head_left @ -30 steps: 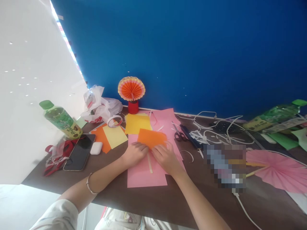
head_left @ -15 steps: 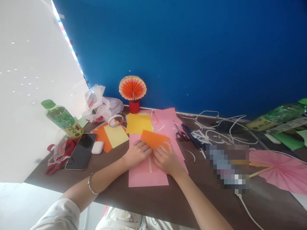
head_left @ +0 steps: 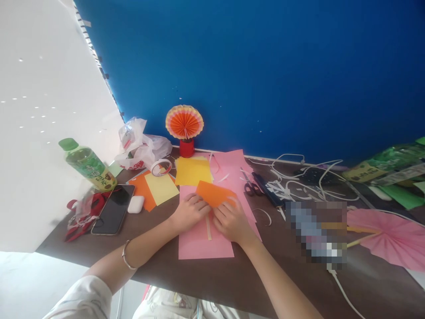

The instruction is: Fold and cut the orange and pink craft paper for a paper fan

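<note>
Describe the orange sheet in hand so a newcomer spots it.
On the dark brown table, find the central pink paper. Over it, the left hand and right hand hold the orange sheet. Unlike the orange paper lying left, partly under a pale yellow sheet, this one is handheld.

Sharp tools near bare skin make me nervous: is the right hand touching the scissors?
Apart. The head view shows pink paper plainly visible in the gap between the right hand and the dark handles of the scissors.
</note>
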